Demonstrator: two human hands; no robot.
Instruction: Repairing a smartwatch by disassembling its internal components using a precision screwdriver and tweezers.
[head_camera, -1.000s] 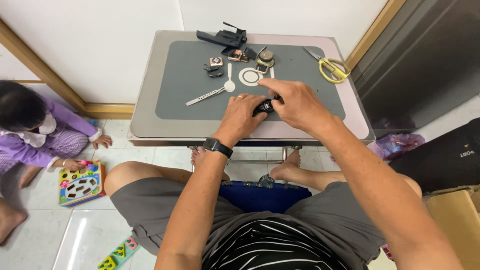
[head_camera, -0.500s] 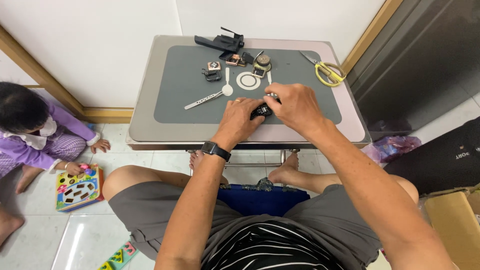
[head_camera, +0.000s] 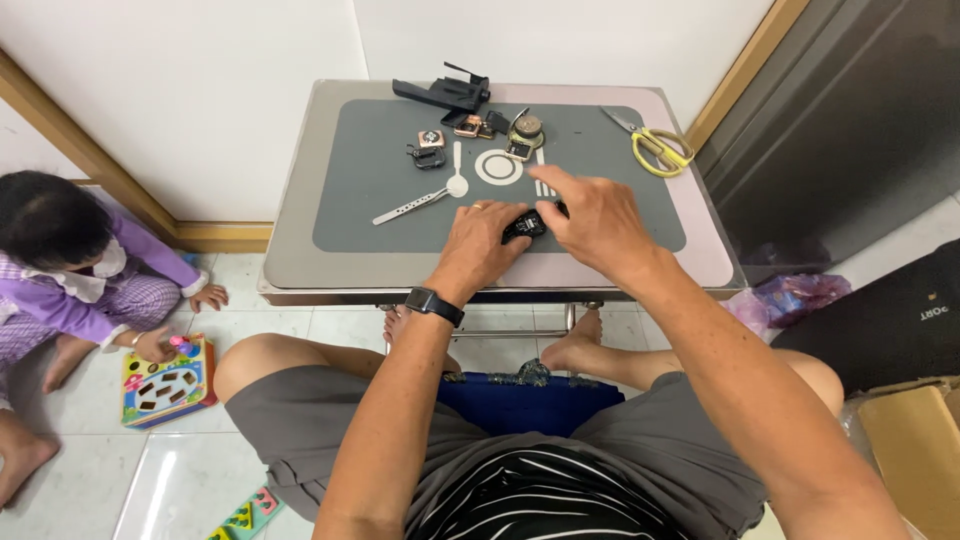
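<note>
Both of my hands meet over a small black device (head_camera: 525, 224) near the front of the grey mat (head_camera: 370, 180). My left hand (head_camera: 482, 240), with a dark watch on its wrist, grips the device from the left. From the right, my right hand (head_camera: 592, 216) pinches it, fingers curled over the top. Most of the device is hidden under my fingers. Behind my hands lie a white strap (head_camera: 410, 207), a white spoon-shaped tool (head_camera: 458, 172), a white ring (head_camera: 498, 166) and several small watch bodies (head_camera: 432, 147).
A black stand (head_camera: 445, 93) lies at the far edge of the small table (head_camera: 300, 270). Yellow-handled scissors (head_camera: 655, 148) rest at the far right. A child sits on the floor at left beside a colourful puzzle board (head_camera: 165, 380). A cardboard box (head_camera: 915, 450) stands at right.
My hands stay on the black device. The view has shifted slightly, and my right hand's fingers have moved a little over the device.
</note>
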